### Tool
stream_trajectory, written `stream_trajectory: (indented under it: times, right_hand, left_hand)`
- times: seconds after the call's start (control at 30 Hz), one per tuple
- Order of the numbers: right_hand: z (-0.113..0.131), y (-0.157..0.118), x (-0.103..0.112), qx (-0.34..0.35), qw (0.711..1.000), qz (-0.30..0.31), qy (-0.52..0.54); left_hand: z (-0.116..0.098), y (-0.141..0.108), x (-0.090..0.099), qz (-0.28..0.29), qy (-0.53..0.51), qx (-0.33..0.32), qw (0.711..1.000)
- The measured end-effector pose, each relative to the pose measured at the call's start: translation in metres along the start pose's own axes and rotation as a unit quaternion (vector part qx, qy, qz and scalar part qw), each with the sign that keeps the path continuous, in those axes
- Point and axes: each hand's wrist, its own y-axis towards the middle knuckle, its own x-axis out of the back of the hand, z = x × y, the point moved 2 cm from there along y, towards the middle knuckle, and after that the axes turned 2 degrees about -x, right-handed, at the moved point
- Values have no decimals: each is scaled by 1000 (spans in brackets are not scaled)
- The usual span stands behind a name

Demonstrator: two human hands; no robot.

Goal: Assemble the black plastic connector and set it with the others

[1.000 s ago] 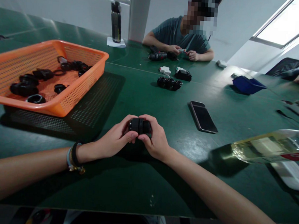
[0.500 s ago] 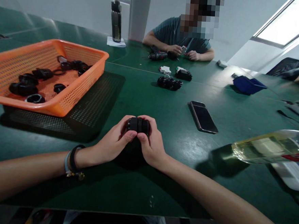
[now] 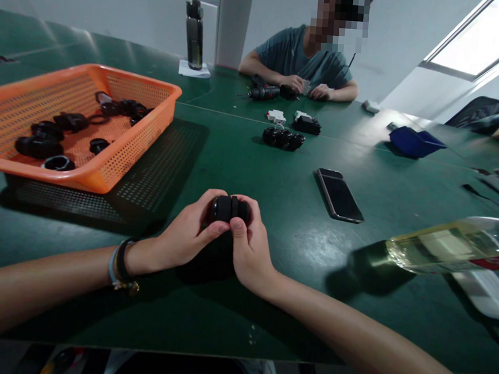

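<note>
Between my two hands, above the front of the green table, is a black cylindrical fitting [image 3: 223, 209] with a ridged ring around its middle. My left hand [image 3: 191, 228] grips its left end, thumb along the near side. My right hand [image 3: 252, 241] is closed round the right end, its thumb pressed near the ring. Fingers hide the far side and both ends of the fitting. To the left stands an orange mesh basket [image 3: 136, 156], with several similar black parts [image 3: 38, 146] lying in it.
A phone [image 3: 340, 196] and a bottle of yellowish liquid [image 3: 442, 246] are on my right. Farther back lie a row of black parts [image 3: 282, 138], white pieces [image 3: 275, 116], a drill [image 3: 262, 92] and a blue bin [image 3: 415, 143]. Opposite sits a person [image 3: 296, 59] handling a small part.
My hands have shifted slightly on the black fitting, with the right wrist turned a little and more of the fitting's left part showing. The person opposite has lowered the small part.
</note>
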Motion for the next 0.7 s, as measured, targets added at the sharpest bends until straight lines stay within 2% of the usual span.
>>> stream_trajectory:
  times: [0.2, 0.33, 0.43, 0.53, 0.7]
  right_hand:
    - [1, -4, -2, -56, 997, -15, 51]
    - [1, -7, -4, -108, 989, 2, 98]
    - [-1, -6, -4, -121, 988, 5, 100]
    - [-5, 0, 0, -99, 993, 12, 60]
    - [-9, 16, 9, -20, 999, 10, -43]
  left_hand:
    - [2, 2, 3, 15, 57, -18, 998]
    - [3, 6, 4, 28, 82, -28, 996]
    - [5, 8, 4, 39, 89, -27, 995]
    - [9, 9, 3, 51, 85, -23, 995]
    - [10, 9, 1, 58, 68, -22, 996]
